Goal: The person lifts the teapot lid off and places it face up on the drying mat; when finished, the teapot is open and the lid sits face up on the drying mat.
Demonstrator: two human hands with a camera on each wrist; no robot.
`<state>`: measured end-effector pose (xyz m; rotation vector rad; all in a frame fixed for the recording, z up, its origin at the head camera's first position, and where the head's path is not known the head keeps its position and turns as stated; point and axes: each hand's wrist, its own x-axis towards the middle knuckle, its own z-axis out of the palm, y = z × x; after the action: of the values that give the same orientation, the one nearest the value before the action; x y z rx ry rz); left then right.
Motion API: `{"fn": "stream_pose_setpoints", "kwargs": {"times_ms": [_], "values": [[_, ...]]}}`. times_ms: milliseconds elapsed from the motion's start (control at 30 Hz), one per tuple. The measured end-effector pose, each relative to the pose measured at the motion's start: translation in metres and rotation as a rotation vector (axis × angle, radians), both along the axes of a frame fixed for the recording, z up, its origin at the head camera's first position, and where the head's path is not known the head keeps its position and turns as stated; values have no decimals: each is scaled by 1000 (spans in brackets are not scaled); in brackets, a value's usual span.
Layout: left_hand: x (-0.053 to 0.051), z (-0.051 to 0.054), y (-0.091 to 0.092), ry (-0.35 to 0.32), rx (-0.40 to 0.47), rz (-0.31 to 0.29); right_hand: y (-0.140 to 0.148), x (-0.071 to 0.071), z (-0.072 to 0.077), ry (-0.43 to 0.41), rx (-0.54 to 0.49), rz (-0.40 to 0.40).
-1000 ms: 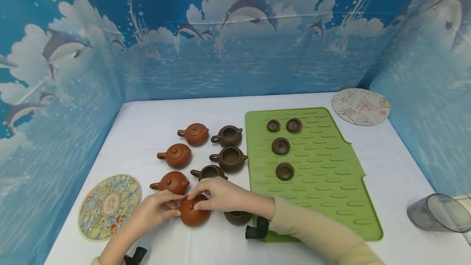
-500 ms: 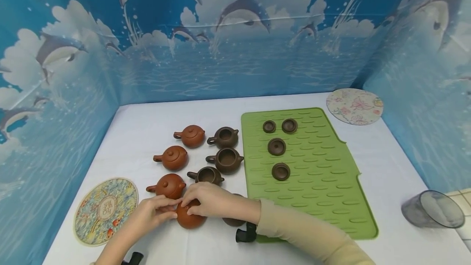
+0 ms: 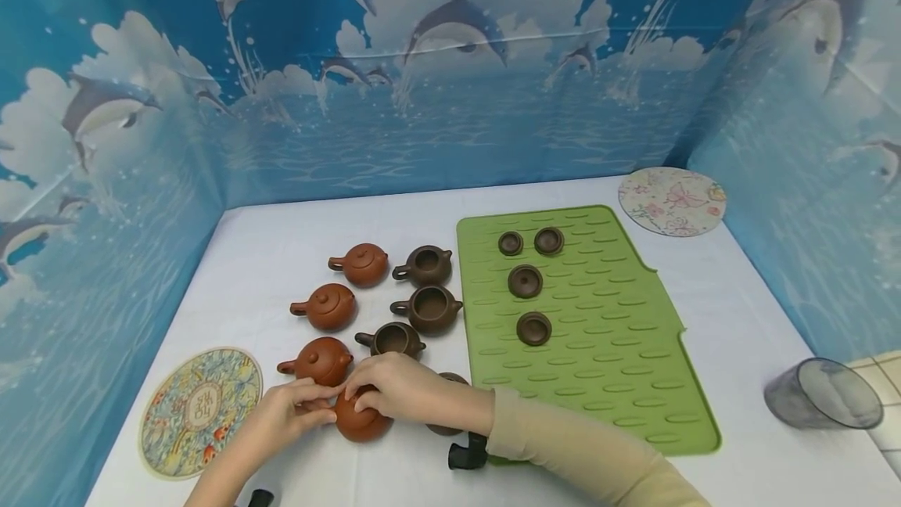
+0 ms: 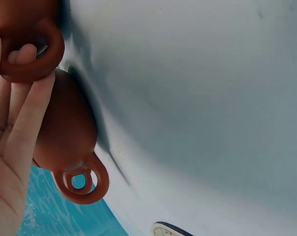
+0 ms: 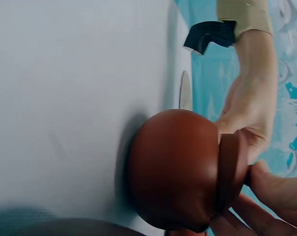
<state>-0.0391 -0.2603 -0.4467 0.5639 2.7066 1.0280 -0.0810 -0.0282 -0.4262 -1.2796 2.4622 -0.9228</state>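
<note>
Pointing its spout [image 5: 202, 227] right, the red teapot [image 3: 362, 421] has left fingers [image 4: 30, 108] pinching its left-facing handle [image 4: 59, 46], right fingers [image 5: 258, 214] pinching its knob [image 5: 247, 176].

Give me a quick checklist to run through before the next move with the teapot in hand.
1. Left hand on the handle of the red-brown teapot: ok, its fingers hold it.
2. Right hand on the lid knob: ok, pinched.
3. Lid fully seated: cannot tell.
4. Other three red-brown teapots lidded: ok.
5. Dark teapots lidded: not ok; three are open, while the nearest dark teapot is partly hidden.
6. Dark lids away from the hands: ok, four lie on the green mat.
</note>
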Motion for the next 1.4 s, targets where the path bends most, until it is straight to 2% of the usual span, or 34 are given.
{"fn": "stream_pose_setpoints", "kwargs": {"times_ms": [100, 300, 433, 533, 667, 767, 933, 1100, 1267, 1400], "values": [[1, -1, 0, 15, 13, -7, 7, -2, 2, -80, -47, -31], [1, -3, -1, 18, 4, 5, 35, -11, 10, -353, -194, -163], [2, -4, -1, 37, 10, 5, 65, -21, 15, -533, -343, -227], [2, -5, -1, 61, 23, -2, 92, -29, 20, -664, -438, -308], [2, -4, 0, 67, 34, -7, 133, -40, 20, -780, -572, -435], [2, -4, 0, 49, 32, -1, 167, -49, 16, -847, -691, -505], [3, -4, 0, 12, 13, 27, 219, -63, 5, -913, -839, -624], [4, -5, 0, 16, 9, 36, 256, -74, -13, -996, -987, -641], [5, -5, 0, 11, 22, 40, 274, -81, -31, -1057, -1006, -666], [5, -7, -1, 27, 35, 38, 280, -83, -42, -1048, -974, -687]]}}
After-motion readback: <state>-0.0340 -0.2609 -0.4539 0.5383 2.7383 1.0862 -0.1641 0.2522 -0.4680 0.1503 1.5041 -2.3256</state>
